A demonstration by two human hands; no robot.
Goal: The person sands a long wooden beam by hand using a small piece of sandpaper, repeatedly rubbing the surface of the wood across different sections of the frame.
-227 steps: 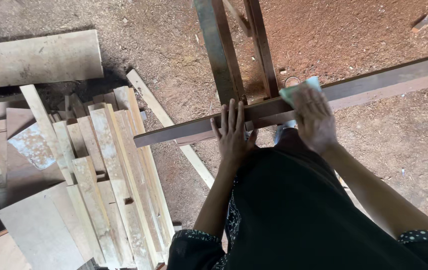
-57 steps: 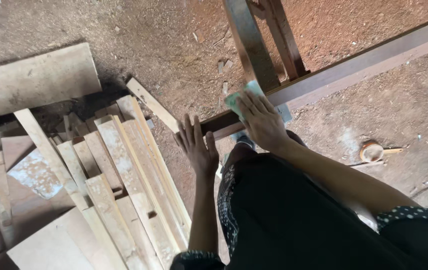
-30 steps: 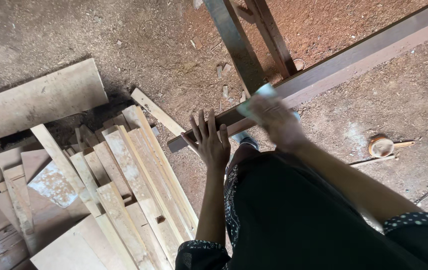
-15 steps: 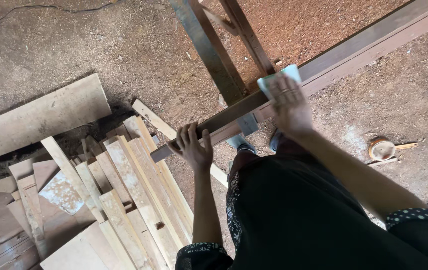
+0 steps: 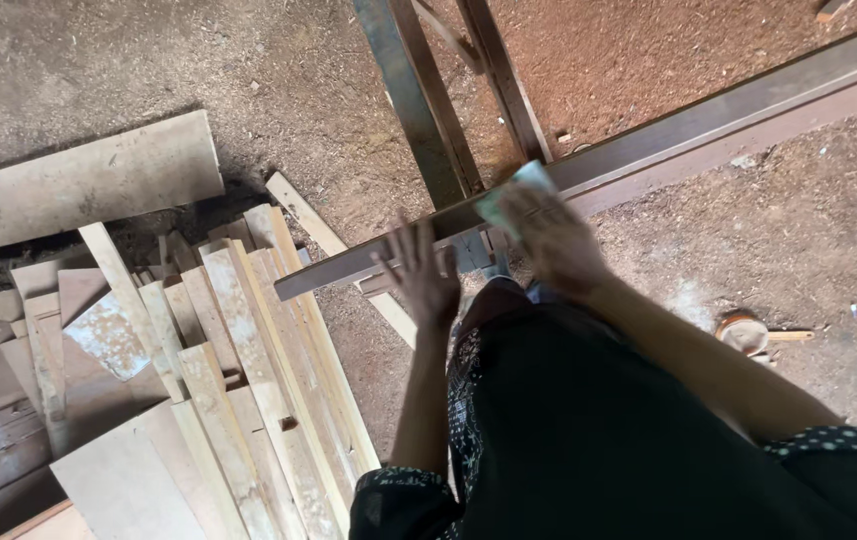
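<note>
Sandpaper (image 5: 513,192) pressed on beam (image 5: 708,130) under right hand (image 5: 553,240); left hand (image 5: 426,275) splayed.

A rough woodworking yard or carpentry shed – sawdust-strewn dirt floor (image 5: 198,70), a heap of sawn offcut planks (image 5: 218,370), a long wooden beam (image 5: 708,125) laid across a frame

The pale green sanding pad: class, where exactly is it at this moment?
In the head view, the pale green sanding pad sits just right of centre, pressed under the right hand onto the long dark wooden beam, beside the upright frame legs.
</note>
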